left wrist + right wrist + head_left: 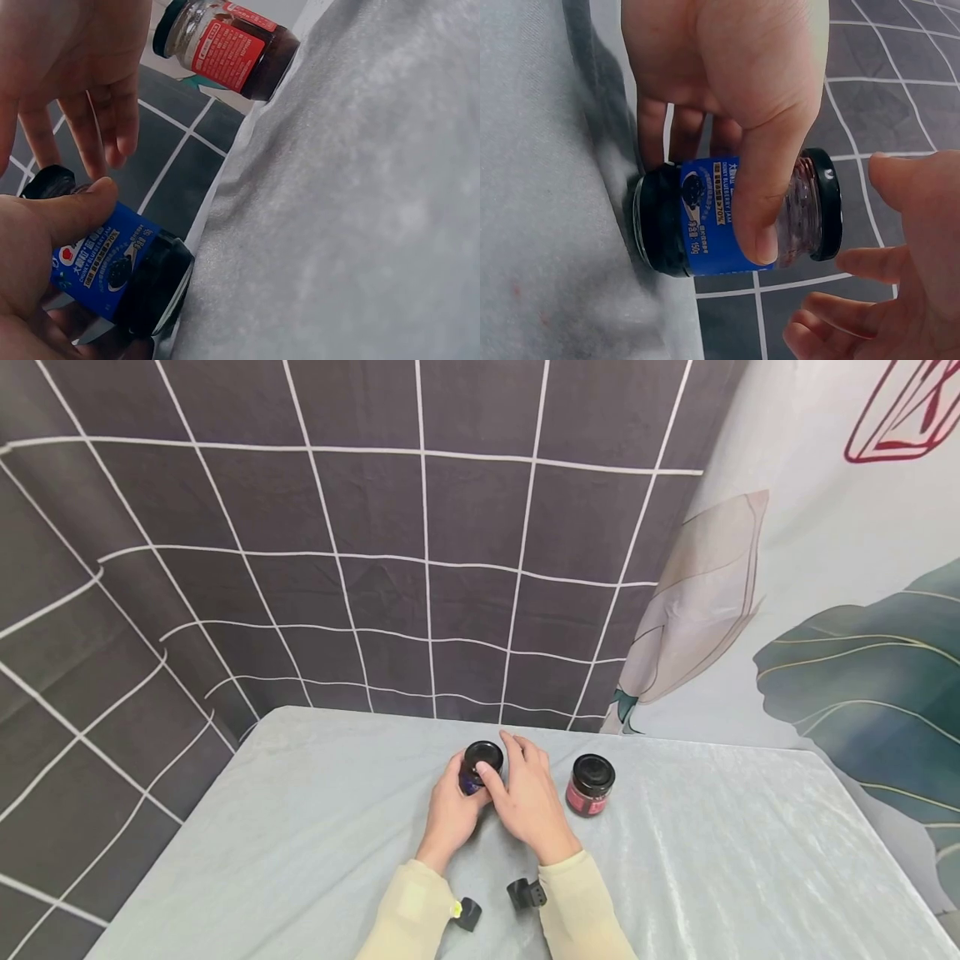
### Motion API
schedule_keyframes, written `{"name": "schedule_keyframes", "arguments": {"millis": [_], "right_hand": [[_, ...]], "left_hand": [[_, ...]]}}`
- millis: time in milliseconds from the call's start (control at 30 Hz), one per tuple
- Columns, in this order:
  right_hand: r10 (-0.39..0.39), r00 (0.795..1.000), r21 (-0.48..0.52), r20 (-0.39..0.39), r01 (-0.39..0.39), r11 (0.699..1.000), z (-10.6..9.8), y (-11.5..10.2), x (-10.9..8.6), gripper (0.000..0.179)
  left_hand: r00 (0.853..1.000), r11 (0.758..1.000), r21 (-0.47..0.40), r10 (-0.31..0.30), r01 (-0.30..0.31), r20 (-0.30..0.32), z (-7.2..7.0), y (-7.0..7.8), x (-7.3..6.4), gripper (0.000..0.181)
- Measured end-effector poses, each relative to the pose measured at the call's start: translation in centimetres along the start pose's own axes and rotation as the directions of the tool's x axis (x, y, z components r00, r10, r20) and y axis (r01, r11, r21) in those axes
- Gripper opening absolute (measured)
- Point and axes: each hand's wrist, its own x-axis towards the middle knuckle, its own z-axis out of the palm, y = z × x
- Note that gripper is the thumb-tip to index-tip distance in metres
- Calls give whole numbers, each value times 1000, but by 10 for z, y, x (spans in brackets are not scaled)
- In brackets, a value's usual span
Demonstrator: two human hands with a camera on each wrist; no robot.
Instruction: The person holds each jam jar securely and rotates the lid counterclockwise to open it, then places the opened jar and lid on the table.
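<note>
My left hand (450, 818) grips a blueberry jam jar (709, 240) with a blue label, the thumb lying across the label and the fingers round the far side. The jar stands upright on the cloth, its black lid (484, 752) on top. Close beside that lid is my right hand (531, 802), fingers spread and loosely bent. In the right wrist view, a gap shows between its fingers (862, 262) and the lid. To the right of both hands stands a second jam jar (588, 789), with a red label and a black lid.
A pale grey cloth covers the table (720, 852). Behind it hangs a dark curtain (375, 518) with a white grid, and at the right a white curtain (735, 685) with leaf prints. Small black devices (521, 893) sit at both wrists.
</note>
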Motion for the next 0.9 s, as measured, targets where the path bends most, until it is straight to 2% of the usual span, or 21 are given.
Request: {"name": "schedule_keyframes", "arguments": {"millis": [200, 433, 667, 900], "right_hand": [[15, 1000, 1, -22, -15, 1000, -2, -1, 0, 61], [32, 999, -8, -39, -32, 999, -4, -1, 0, 61], [19, 999, 6, -39, -19, 1000, -4, -6, 2, 62], [30, 999, 6, -41, -30, 1000, -3, -6, -1, 61]], "left_hand": [[1000, 1000, 10, 8, -8, -4, -1, 2, -2, 69], [1000, 1000, 14, -21, 21, 1, -1, 7, -1, 69], [1000, 1000, 2, 23, -23, -13, -3, 9, 1, 66], [1000, 1000, 5, 23, -23, -16, -4, 9, -2, 66]]}}
